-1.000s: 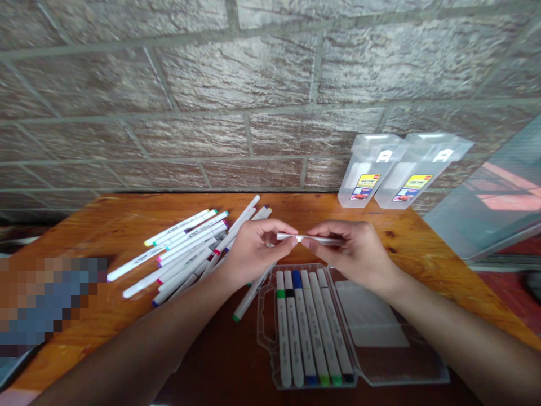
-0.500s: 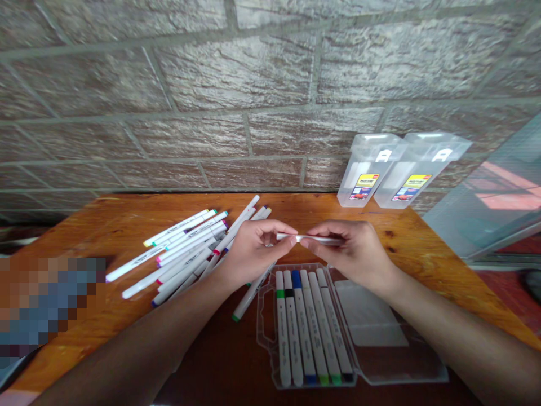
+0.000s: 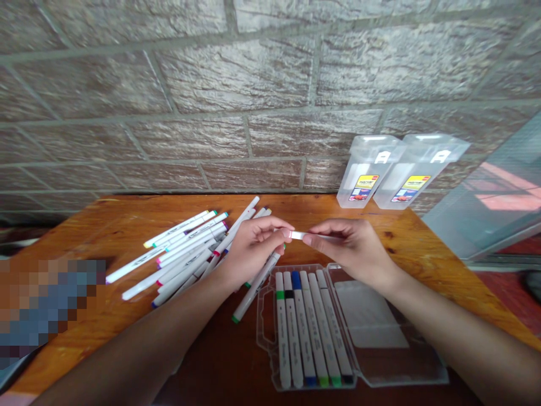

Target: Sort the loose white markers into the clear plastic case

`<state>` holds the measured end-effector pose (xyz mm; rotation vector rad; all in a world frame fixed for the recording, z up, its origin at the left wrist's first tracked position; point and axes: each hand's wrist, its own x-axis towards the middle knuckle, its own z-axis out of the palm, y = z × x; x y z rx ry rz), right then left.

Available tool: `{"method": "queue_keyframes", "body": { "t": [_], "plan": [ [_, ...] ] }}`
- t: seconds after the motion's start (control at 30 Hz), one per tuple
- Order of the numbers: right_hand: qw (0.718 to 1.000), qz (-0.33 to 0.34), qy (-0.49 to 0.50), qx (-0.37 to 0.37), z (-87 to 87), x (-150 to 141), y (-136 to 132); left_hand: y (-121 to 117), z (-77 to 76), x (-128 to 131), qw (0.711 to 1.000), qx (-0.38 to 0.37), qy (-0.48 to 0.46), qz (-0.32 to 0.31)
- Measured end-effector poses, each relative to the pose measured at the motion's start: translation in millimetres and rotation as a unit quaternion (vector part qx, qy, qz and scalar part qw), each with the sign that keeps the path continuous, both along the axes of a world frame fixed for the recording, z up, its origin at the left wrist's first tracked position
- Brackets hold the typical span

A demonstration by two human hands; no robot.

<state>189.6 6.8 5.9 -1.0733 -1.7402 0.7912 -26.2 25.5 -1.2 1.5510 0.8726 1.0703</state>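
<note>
Both my hands hold one white marker [image 3: 301,235] level above the wooden table [image 3: 105,214]. My left hand [image 3: 253,248] pinches its left end with thumb and fingers; my right hand [image 3: 353,248] pinches the rest of the barrel, which its fingers mostly hide. Just below lies an open clear plastic marker case [image 3: 380,332], with several white markers [image 3: 310,327] with coloured ends side by side in its left half. A loose pile of white markers [image 3: 190,248] lies to the left of my left hand.
Two closed clear marker cases [image 3: 397,172] lean on the brick wall at the back right. A glass panel [image 3: 494,192] stands at the right. A blurred-out patch [image 3: 46,304] covers the table's left edge.
My left hand has slid slightly left along the marker, so a short stretch of the barrel shows between my two hands. Nothing else has moved.
</note>
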Motion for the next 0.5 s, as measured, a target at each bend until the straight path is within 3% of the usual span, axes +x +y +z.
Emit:
{"method": "queue_keyframes", "body": {
  "t": [0.5],
  "plan": [
    [0.991,0.003,0.114,-0.07,6.2,5.4,6.5,6.9,-5.2,-1.6,0.978,-0.068,-0.196,-0.007]
  ]
}}
